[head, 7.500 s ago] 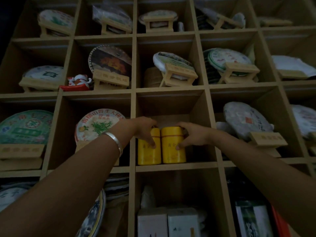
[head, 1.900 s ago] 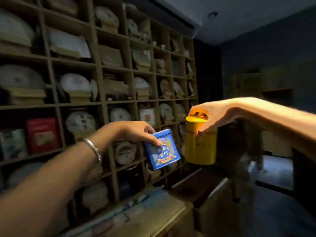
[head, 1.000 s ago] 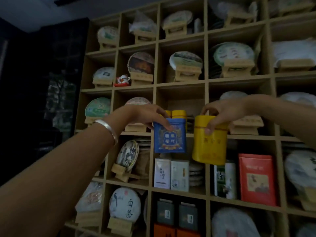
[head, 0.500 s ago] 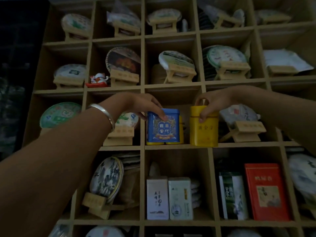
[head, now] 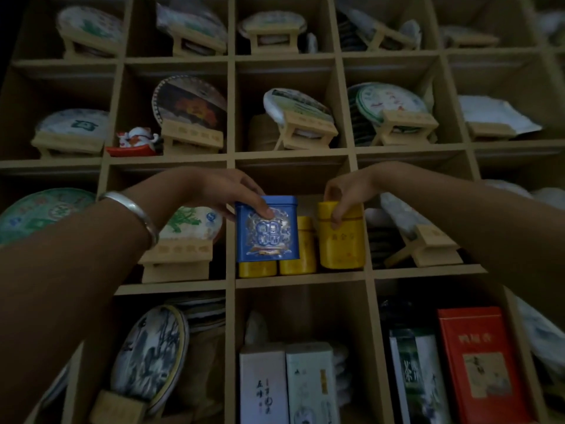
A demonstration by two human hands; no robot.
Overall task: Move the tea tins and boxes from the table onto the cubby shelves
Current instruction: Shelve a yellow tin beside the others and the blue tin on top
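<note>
My left hand (head: 226, 191) grips the top of a blue square tea tin (head: 267, 229), held in front of the middle cubby (head: 301, 281) of the wooden shelf. My right hand (head: 348, 191) pinches the lid of a yellow round tin (head: 341, 237) at the right side of that same cubby, near its shelf board. Two more yellow tins (head: 298, 249) stand on the board behind, the left one mostly hidden by the blue tin.
Round tea cakes on wooden stands (head: 307, 117) fill the neighbouring cubbies. A small cat figurine (head: 137, 142) sits on a shelf up left. Below stand white boxes (head: 287, 384), a green box (head: 415, 374) and a red box (head: 478, 365).
Both hands have carried the blue tin and the yellow tin closer to the middle cubby. The yellow tin has moved in beside the two standing yellow tins.
</note>
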